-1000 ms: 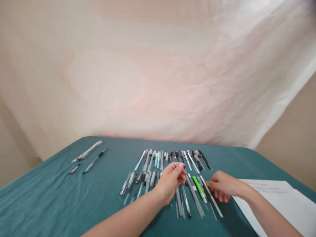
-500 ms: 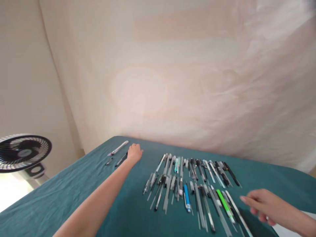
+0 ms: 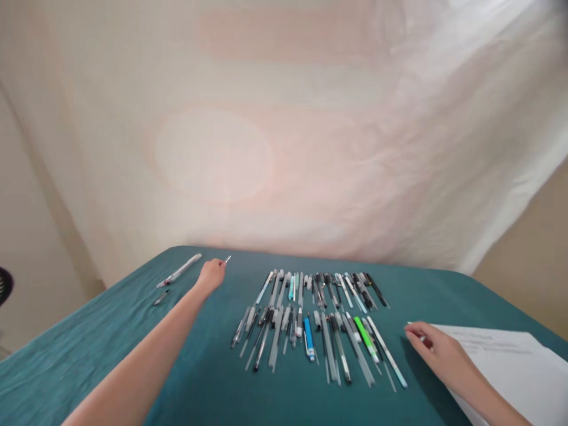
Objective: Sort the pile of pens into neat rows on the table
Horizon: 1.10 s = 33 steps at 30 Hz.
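My left hand (image 3: 212, 274) reaches out over the far left of the table with its fingers closed on a pen (image 3: 228, 259). Only a slim, pale end of that pen shows beyond the fingertips; the rest is hidden in the hand. To its left lie a long white pen-like item (image 3: 181, 270) with a reddish end and a short dark piece (image 3: 161, 297), perhaps a cap. My right hand (image 3: 432, 346) hovers near the paper at the right, fingers loosely curled and a little apart, with nothing visible in them.
Two rows of pens, caps and refills cover the middle, among them a blue pen (image 3: 309, 337), a green pen (image 3: 365, 338) and a white and light-blue pen (image 3: 387, 352). Printed paper (image 3: 510, 367) lies at the right on the green cloth (image 3: 208, 378). A wall hanging rises behind.
The dark pen by my left hand has left the cloth and is now in that hand. The view has turned right, bringing more paper into sight and most of the fan out.
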{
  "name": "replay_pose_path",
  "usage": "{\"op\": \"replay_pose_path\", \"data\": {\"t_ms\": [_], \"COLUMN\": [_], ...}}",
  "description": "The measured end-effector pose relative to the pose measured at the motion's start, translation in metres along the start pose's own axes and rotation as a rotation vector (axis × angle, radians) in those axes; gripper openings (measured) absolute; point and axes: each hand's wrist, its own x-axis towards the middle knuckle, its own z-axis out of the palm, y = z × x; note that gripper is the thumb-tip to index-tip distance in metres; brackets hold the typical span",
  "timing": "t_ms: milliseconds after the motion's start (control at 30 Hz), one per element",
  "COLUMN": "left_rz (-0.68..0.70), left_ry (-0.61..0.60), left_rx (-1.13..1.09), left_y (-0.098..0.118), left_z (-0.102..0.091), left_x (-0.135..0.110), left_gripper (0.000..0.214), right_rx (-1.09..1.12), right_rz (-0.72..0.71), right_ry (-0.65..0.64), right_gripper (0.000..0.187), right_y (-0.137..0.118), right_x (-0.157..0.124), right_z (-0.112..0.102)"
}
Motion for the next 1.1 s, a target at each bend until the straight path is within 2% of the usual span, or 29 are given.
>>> {"op": "replay_pose_path", "data": {"t_ms": [100, 167, 233, 367, 467, 567, 633, 733, 833, 1000, 1100], "left_rz": [0.08, 0.071, 0.069, 0.007, -0.077, -0.128, -0.138, -0.126, -0.1, -0.096, -0.085], "left_ry": [-0.052, -0.198, -0.416, -0.805, -1.037, -1.216, -1.258, -1.253, -1.24, -1.177, -1.134], "left_rx": [-0.241, -0.777, -1.133, -1.423, -1.542, -1.615, -1.644, -1.677, -1.699, -1.718, -1.719], "left_y": [0.047, 0.086, 0.126, 0.192, 0.222, 0.239, 0.244, 0.246, 0.243, 0.24, 0.24], "left_z": [0.008, 0.012, 0.014, 0.024, 0.038, 0.052, 0.059, 0.065, 0.067, 0.066, 0.065], "left_x": [-0.016, -0.038, -0.067, -0.13, -0.168, -0.194, -0.205, -0.213, -0.215, -0.212, -0.21], "left_gripper": [0.037, 0.036, 0.034, 0.026, 0.024, 0.025, 0.026, 0.03, 0.032, 0.034, 0.035], "right_rx": [-0.01, -0.032, -0.05, -0.029, 0.064, 0.26, 0.424, 0.629, 0.757, 0.757, 0.706], "right_rz": [0.02, 0.028, 0.025, -0.004, -0.031, -0.014, 0.035, 0.122, 0.158, 0.126, 0.074], "right_ry": [0.034, 0.049, 0.069, 0.109, 0.134, 0.093, 0.001, -0.135, -0.206, -0.253, -0.233], "right_gripper": [0.029, 0.028, 0.026, 0.023, 0.025, 0.03, 0.035, 0.041, 0.042, 0.042, 0.043], "right_y": [-0.008, -0.011, -0.013, -0.018, -0.033, -0.059, -0.078, -0.103, -0.116, -0.126, -0.13], "right_x": [-0.004, -0.005, -0.006, -0.009, -0.011, -0.013, -0.012, -0.008, -0.001, 0.008, 0.01], "right_z": [0.002, 0.002, 0.003, 0.0, -0.009, -0.017, -0.019, -0.015, -0.007, -0.004, -0.006]}}
